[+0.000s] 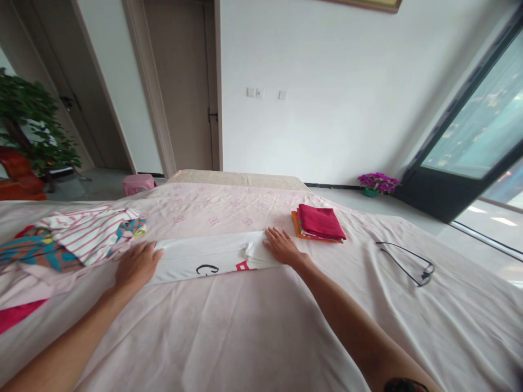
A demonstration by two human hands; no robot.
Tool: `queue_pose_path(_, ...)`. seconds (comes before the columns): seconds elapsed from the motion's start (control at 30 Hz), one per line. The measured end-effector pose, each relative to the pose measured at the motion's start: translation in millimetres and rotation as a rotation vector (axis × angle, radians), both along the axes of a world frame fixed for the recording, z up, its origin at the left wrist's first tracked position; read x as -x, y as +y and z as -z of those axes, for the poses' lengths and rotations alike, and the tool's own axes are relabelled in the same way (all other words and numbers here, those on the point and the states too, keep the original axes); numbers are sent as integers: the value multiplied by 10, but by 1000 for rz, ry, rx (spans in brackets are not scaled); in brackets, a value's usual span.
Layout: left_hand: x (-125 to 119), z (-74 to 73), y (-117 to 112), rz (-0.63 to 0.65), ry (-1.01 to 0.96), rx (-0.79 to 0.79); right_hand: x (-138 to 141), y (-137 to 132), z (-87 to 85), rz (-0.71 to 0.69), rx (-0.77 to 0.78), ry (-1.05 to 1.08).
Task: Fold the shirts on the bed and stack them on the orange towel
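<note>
You are laying both hands on a folded white garment (204, 255) in the middle of the frame, stretched across the pink bed sheet (261, 326). Its print is only partly showing: one black curved mark and one red shape are peeking out at the lower fold, and the rest is tucked under, so it is not readable. Your left hand (137, 265) is covering the garment's left end, its grip spread flat and pinching nothing. Your right hand (281, 245) is resting on the right end, its grip spread too, the fingers (273, 235) lying over a small bunched fold. At the left of the frame one loose pile of clothes (81, 235) is running off the edge, so counting its pieces is not possible; a striped piece is lying on top. Right of your right hand, one folded stack (321, 223) is sitting with a red piece hiding most of an orange one beneath. Further right, one thin black wire shape (408, 262) is lying on the sheet, too small to identify.
</note>
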State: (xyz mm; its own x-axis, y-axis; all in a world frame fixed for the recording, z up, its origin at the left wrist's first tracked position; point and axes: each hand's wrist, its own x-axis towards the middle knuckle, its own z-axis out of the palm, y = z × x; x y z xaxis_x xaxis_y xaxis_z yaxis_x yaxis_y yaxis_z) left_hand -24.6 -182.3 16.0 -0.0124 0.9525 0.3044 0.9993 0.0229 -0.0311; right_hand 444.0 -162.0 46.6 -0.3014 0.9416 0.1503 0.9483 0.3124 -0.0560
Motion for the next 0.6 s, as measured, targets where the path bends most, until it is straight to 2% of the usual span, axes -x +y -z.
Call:
queue_pose_path(0.13,24,-13,-12,8,-6,3,-171,62,38,122,118,-25)
queue_pose_path(0.23,29,-14,0,-2,-32,20,-241,82,-59,233,63,33)
queue_pose_path(0.3,13,-20,4,-12,-62,31,-180,49,-129,258,-5,90)
queue_pose_path(0.37,-17,-33,-6,-36,-90,48,-23,-38,-168,182,-59,117)
queue_pose_path(0.43,-49,-48,-29,-86,-97,57,193,-169,-156,20,-99,103)
queue_pose_path(0.5,-63,-57,-53,-146,-66,55,411,-309,-92,-149,-124,72)
queue_pose_path(0.6,-23,-47,-63,-231,-5,77,631,-458,51,-237,-98,51)
